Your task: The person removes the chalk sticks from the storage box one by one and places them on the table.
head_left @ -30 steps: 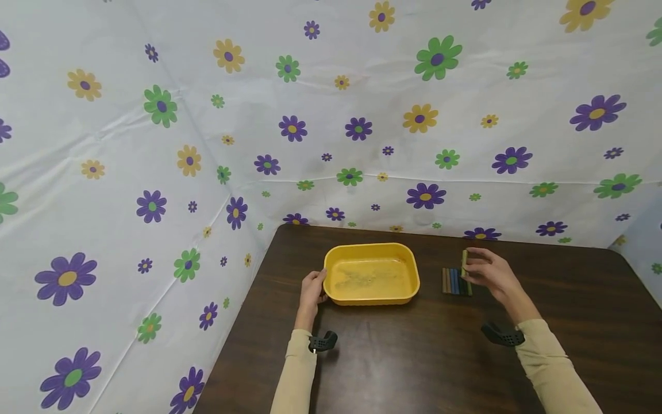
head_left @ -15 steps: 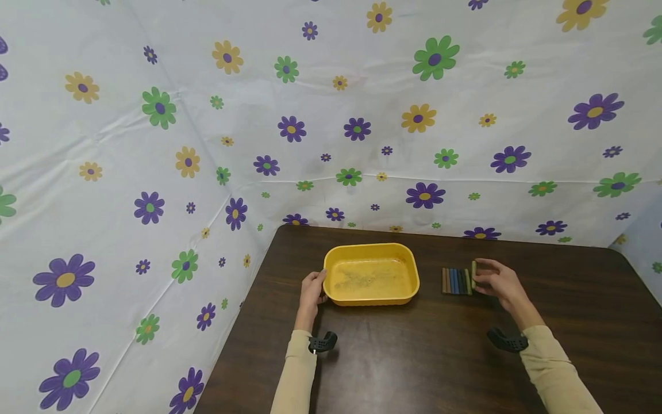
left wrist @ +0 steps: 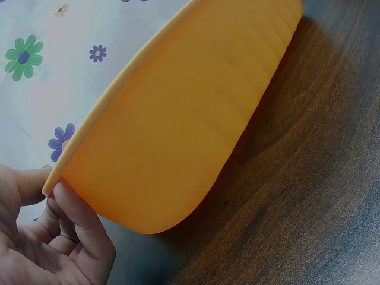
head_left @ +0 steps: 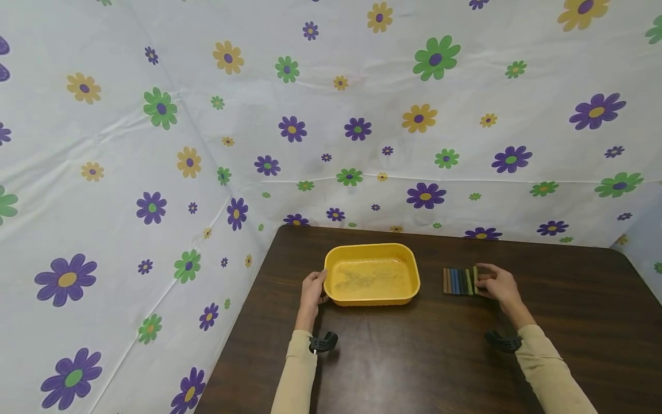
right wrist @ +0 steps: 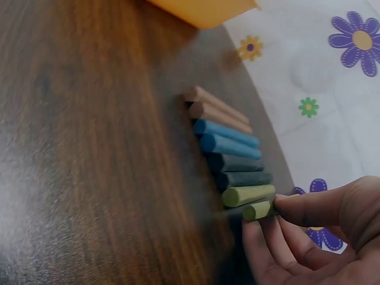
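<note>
My left hand (head_left: 312, 290) pinches the left rim of a yellow plastic tub (head_left: 371, 300). In the left wrist view the thumb lies on one side of the tub wall (left wrist: 160, 130) and the curled fingers on the other. At the right end of a row of chalk sticks, my right hand (head_left: 500, 286) holds a green chalk stick (right wrist: 259, 211) between thumb and fingers. It lies alongside another green chalk stick (right wrist: 248, 195). Beyond that come dark sticks (right wrist: 240, 179), blue sticks (right wrist: 230, 145) and brown sticks (right wrist: 219, 110), laid side by side in pairs.
All of this rests on a dark wood-grain table (head_left: 393, 356). Behind it and to the left hangs a white cloth (head_left: 320, 103) printed with flowers. The tub stands left of the chalk row, with bare tabletop between. Each wrist wears a black band (head_left: 323, 342).
My right hand has moved the green chalk stick from above the row to its right end, lowering it beside the other green one. The left hand keeps its hold on the tub.
</note>
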### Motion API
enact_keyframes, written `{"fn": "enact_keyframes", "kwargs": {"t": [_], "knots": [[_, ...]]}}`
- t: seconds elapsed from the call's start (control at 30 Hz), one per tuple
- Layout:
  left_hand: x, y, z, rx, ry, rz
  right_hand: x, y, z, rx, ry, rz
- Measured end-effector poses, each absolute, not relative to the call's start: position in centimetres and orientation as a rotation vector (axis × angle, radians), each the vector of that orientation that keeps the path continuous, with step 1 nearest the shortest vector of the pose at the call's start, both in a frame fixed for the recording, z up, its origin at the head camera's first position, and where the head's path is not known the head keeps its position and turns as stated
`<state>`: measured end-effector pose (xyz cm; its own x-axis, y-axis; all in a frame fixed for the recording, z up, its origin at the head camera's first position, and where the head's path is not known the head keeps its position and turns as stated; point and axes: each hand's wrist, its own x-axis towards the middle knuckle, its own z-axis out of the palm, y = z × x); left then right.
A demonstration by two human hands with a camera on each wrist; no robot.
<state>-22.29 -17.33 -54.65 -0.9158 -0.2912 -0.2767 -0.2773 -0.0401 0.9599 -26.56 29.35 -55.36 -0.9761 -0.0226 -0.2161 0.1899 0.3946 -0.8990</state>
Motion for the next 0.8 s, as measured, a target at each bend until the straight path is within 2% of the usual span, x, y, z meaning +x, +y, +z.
{"fn": "enact_keyframes", "kwargs": {"t": [0.63, 0.8], "knots": [[-22.84, -16.65, -54.8, 0.627, -2.193, -2.155, -26.44, 29.26, -55.91, 0.115, 2.723, -1.393], [-23.01, -16.77, -54.74, 0.598, -2.29, -2.0, -26.13, 29.02, -55.69, 0.171, 2.714, -1.4]]}}
